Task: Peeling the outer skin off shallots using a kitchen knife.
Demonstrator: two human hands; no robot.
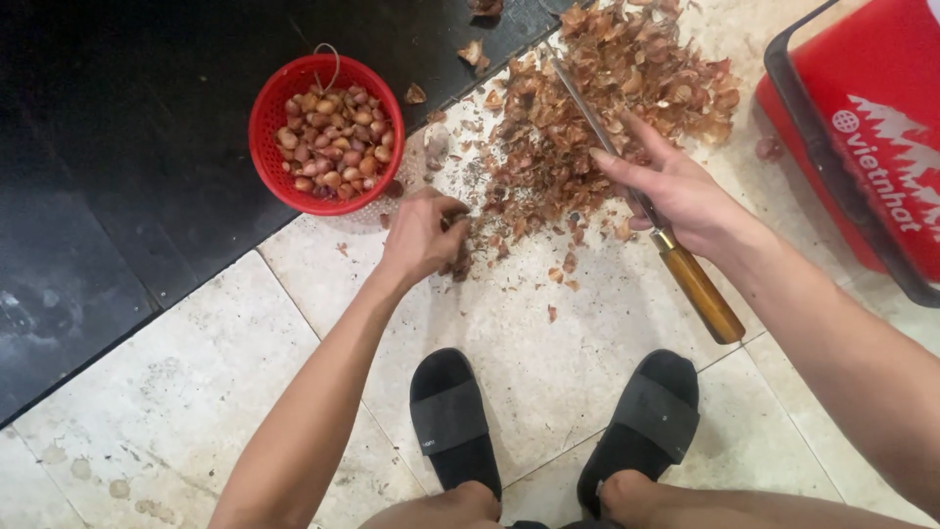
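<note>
Two black sandals [548, 416], left hand [423, 235] pinching peels [597, 108], right hand [681, 196] gripping one knife [646, 211], one red basket [269, 137]

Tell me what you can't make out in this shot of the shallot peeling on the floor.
- Head view: whatever the left hand grips among the skins is hidden by its curled fingers.
- The knife blade tip disappears into the pile of shallot skins; the right hand covers where the blade meets the handle.
- The red container is cut off by the right edge, so its contents are unseen.
- The red basket hides its lower shallots.
</note>
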